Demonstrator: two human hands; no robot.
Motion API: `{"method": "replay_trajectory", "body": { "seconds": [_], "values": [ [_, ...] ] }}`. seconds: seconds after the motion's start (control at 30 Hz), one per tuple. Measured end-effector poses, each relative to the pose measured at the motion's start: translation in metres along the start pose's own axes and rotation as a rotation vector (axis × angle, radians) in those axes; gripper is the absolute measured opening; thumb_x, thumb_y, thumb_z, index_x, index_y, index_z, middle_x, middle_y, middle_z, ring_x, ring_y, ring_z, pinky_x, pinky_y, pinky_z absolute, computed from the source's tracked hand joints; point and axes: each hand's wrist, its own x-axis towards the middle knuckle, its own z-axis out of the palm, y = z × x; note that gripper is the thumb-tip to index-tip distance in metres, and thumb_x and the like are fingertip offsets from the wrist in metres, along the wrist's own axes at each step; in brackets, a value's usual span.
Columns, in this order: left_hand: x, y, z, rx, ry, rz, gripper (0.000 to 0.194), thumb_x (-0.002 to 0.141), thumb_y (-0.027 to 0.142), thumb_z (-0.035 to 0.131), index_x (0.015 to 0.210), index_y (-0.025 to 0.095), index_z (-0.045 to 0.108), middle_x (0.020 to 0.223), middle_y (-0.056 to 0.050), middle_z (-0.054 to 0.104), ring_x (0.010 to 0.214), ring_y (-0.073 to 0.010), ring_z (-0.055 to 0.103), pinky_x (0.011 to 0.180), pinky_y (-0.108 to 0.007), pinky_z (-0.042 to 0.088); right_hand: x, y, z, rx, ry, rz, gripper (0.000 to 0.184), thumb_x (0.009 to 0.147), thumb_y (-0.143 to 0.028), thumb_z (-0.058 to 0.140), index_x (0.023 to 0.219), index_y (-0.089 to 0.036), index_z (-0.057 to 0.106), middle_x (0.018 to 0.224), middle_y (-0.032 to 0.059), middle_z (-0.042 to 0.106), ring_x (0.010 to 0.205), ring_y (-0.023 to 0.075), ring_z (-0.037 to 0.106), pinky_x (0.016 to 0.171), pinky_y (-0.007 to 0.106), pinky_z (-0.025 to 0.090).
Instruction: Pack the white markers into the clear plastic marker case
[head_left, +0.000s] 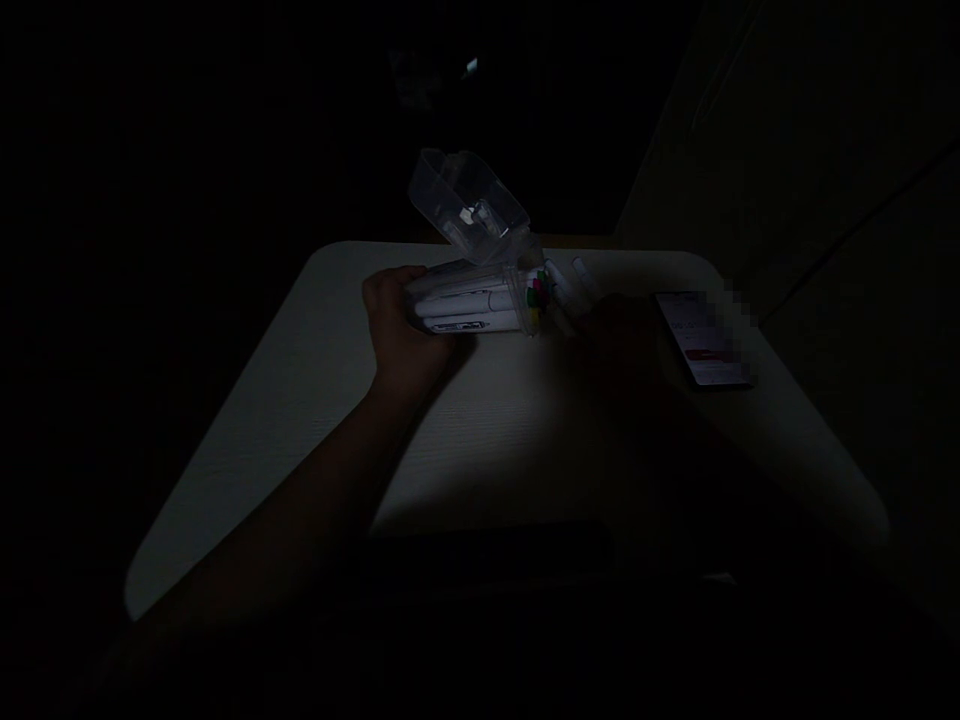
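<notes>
My left hand is closed around the base end of a clear plastic marker case, which lies on its side over the table. White markers fill the case, their green, pink and yellow ends facing right at its mouth. Its clear hinged lid stands swung back, away from me. Just right of the mouth are a few loose white markers. My right hand is beside them, almost lost in shadow; its fingers and any grip on the markers cannot be made out.
Everything sits on a pale table with rounded corners, in very dim light. A phone with a lit screen lies at the right, partly pixelated. A thin cable runs off to the upper right. Beyond the table it is nearly black.
</notes>
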Motion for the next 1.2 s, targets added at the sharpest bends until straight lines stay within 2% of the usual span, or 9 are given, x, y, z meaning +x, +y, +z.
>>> {"method": "replay_trajectory", "body": {
  "seconds": [0.17, 0.33, 0.6, 0.7, 0.8, 1.07, 1.2],
  "values": [
    [0.001, 0.004, -0.002, 0.003, -0.007, -0.019, 0.072, 0.05, 0.01, 0.081, 0.117, 0.019, 0.056, 0.12, -0.009, 0.053, 0.114, -0.0271, 0.055, 0.1, -0.044, 0.05, -0.003, -0.011, -0.006, 0.0, -0.059, 0.03, 0.047, 0.098, -0.036, 0.04, 0.136, -0.022, 0.065, 0.125, 0.0179, 0.068, 0.115, 0.0376, 0.057, 0.094, 0.052, 0.041],
    [0.001, 0.008, -0.003, -0.01, -0.023, -0.062, 0.076, 0.047, 0.007, 0.083, 0.117, 0.019, 0.055, 0.121, -0.011, 0.053, 0.115, -0.0288, 0.054, 0.101, -0.045, 0.049, -0.004, -0.016, -0.005, 0.023, -0.076, 0.006, 0.043, 0.092, -0.035, 0.049, 0.125, -0.02, 0.071, 0.122, 0.0185, 0.071, 0.114, 0.0379, 0.059, 0.095, 0.054, 0.04],
    [0.001, 0.009, -0.003, -0.016, -0.039, -0.082, 0.072, 0.052, 0.01, 0.083, 0.116, 0.019, 0.053, 0.123, -0.011, 0.051, 0.119, -0.0301, 0.054, 0.103, -0.045, 0.049, -0.003, -0.015, -0.008, 0.116, -0.077, 0.073, 0.041, 0.092, -0.032, 0.05, 0.123, -0.016, 0.071, 0.12, 0.0175, 0.073, 0.115, 0.0355, 0.062, 0.101, 0.053, 0.042],
    [0.002, 0.009, -0.003, -0.014, -0.035, -0.086, 0.072, 0.05, 0.008, 0.083, 0.115, 0.018, 0.054, 0.121, -0.011, 0.052, 0.117, -0.0299, 0.055, 0.102, -0.046, 0.049, -0.001, -0.007, -0.003, 0.259, 0.011, 0.098, 0.039, 0.094, -0.03, 0.048, 0.123, -0.016, 0.071, 0.125, 0.0151, 0.072, 0.116, 0.0314, 0.065, 0.103, 0.048, 0.046],
    [0.002, 0.009, -0.003, -0.012, -0.024, -0.062, 0.073, 0.048, 0.007, 0.082, 0.116, 0.016, 0.057, 0.12, -0.012, 0.053, 0.116, -0.0292, 0.056, 0.101, -0.045, 0.049, 0.0, 0.001, 0.002, 0.406, 0.164, 0.142, 0.038, 0.094, -0.028, 0.05, 0.124, -0.019, 0.07, 0.127, 0.013, 0.071, 0.116, 0.0289, 0.065, 0.101, 0.046, 0.05],
    [0.001, 0.007, -0.004, -0.006, -0.035, -0.049, 0.072, 0.052, 0.011, 0.082, 0.119, 0.019, 0.055, 0.123, -0.012, 0.053, 0.117, -0.0288, 0.056, 0.1, -0.045, 0.05, -0.002, 0.003, -0.007, 0.712, 0.393, 0.242, 0.03, 0.082, -0.026, 0.063, 0.11, -0.018, 0.071, 0.115, 0.0099, 0.075, 0.106, 0.0252, 0.07, 0.095, 0.043, 0.057],
    [0.002, 0.007, -0.004, -0.009, -0.04, -0.066, 0.072, 0.051, 0.012, 0.082, 0.117, 0.019, 0.055, 0.122, -0.011, 0.053, 0.117, -0.0289, 0.055, 0.102, -0.046, 0.048, 0.007, 0.01, 0.005, 0.928, 0.578, 0.343, 0.025, 0.084, -0.03, 0.063, 0.107, -0.02, 0.065, 0.104, 0.0067, 0.074, 0.09, 0.0214, 0.071, 0.084, 0.041, 0.06]
  ]
}}
